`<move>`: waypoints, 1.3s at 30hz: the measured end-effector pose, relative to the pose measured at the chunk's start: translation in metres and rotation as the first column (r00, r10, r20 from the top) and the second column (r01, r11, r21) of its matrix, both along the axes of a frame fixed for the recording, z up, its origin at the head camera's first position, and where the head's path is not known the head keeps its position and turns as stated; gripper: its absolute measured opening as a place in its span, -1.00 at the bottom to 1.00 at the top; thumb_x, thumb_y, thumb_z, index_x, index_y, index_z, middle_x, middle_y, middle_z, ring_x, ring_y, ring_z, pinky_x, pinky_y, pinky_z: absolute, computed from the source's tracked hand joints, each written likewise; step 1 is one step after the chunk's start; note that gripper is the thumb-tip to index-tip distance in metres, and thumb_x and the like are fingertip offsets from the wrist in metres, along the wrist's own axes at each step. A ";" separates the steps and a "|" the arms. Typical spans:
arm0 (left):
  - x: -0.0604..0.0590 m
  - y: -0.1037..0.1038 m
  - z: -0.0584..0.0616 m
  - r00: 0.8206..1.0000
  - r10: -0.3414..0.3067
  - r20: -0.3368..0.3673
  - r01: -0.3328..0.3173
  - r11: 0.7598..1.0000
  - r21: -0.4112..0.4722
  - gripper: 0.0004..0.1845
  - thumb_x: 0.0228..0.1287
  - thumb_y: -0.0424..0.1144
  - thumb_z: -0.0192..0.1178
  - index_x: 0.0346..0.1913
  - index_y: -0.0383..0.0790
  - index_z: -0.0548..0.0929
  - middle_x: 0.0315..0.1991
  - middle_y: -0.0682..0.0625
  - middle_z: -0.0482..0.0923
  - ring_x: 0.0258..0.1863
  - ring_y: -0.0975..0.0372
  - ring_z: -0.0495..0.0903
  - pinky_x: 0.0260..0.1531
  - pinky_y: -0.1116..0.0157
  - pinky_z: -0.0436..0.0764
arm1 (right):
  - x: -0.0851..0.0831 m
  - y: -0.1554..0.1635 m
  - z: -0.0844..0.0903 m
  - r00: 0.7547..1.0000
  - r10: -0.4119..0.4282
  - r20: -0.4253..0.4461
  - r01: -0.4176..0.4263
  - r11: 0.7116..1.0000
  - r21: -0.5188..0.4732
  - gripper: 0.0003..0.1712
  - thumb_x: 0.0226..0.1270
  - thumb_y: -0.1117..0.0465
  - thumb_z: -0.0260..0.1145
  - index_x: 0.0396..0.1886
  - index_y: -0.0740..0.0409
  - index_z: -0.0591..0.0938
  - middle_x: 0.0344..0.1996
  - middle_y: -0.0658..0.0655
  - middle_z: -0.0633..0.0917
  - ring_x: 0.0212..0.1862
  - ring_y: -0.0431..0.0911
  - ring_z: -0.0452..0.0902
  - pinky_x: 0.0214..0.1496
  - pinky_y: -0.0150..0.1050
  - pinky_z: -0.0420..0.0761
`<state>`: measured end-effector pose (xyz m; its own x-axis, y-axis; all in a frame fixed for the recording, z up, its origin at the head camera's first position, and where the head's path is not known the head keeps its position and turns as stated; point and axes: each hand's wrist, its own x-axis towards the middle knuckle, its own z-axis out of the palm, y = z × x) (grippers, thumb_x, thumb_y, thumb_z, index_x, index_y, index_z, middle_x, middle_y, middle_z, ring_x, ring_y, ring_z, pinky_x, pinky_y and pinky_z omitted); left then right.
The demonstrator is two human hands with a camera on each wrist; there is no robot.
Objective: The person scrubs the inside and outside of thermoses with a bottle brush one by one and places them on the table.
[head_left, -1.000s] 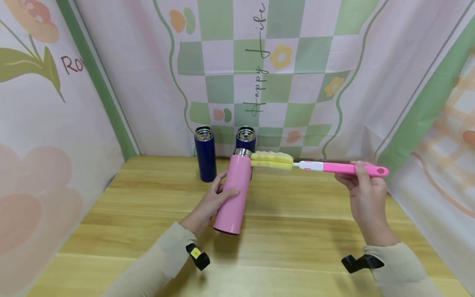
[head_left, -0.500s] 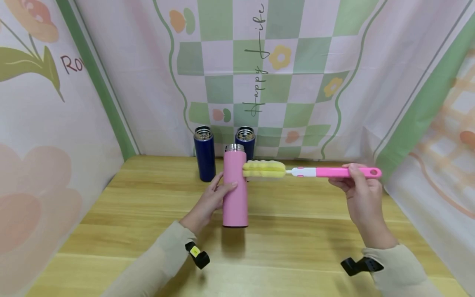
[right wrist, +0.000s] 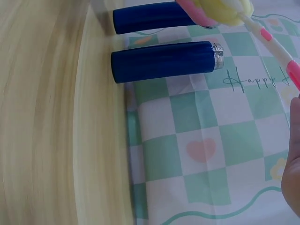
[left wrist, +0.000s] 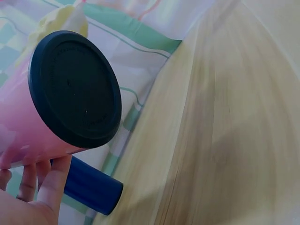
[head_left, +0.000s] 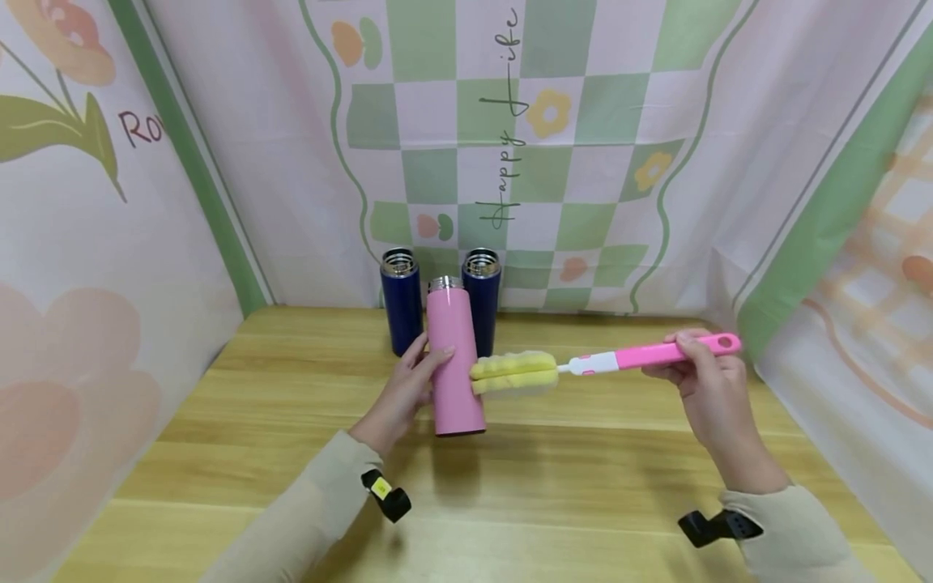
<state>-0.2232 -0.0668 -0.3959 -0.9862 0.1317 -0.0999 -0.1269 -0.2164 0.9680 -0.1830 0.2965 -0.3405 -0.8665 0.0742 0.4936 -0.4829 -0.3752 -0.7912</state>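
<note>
Head view: the left hand (head_left: pixel 403 394) grips the pink bottle (head_left: pixel 453 356) above the table (head_left: pixel 583 478), near its back edge, steadying it. The right hand (head_left: pixel 703 387) pinches the brush (head_left: pixel 583 366), sponge against the bottle's side.

Left wrist view: the fingers (left wrist: pixel 44 178) curl round the bottle, its dark base (left wrist: pixel 75 89) lifted off the table.

Right wrist view: two blue bottles (right wrist: pixel 164 61) stand at the back edge; the grip is not visible here.

Back cloth script: "Happy Life" in thin dark cursive, running bottom to top on the checked backdrop cloth (head_left: pixel 503 121), on its green and white squares just above the blue flasks.
Same script, right wrist view: "Happy" reads left to right on the checked backdrop cloth (right wrist: pixel 248 80); the rest is cut off by the brush handle and the frame edge.
Left cloth lettering: "RO" in dark red capitals on the left side cloth (head_left: pixel 142 125), beside the green stripe; further letters are hidden behind that stripe.
Flask base: faint embossed marks on the black base of the pink flask (left wrist: pixel 75 89), too blurred to read.
</note>
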 end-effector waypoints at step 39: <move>0.012 0.007 0.001 0.994 -0.105 -0.040 0.109 0.988 0.113 -0.36 0.50 0.07 0.05 0.55 0.28 0.12 0.31 -0.26 0.35 0.13 -0.03 0.52 0.02 0.03 0.53 | -0.011 0.003 -0.003 0.999 -0.009 -0.047 0.007 0.998 -0.056 -0.79 0.59 0.35 0.03 -0.12 0.46 0.52 -0.25 0.27 0.64 -0.22 -0.02 0.71 -0.07 -0.22 0.62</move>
<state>-0.2111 -0.0598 -0.3953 -0.9683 0.2458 -0.0450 -0.1233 -0.3136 0.9415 -0.1936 0.2995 -0.3434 -0.8416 0.1097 0.5288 -0.5223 -0.4143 -0.7454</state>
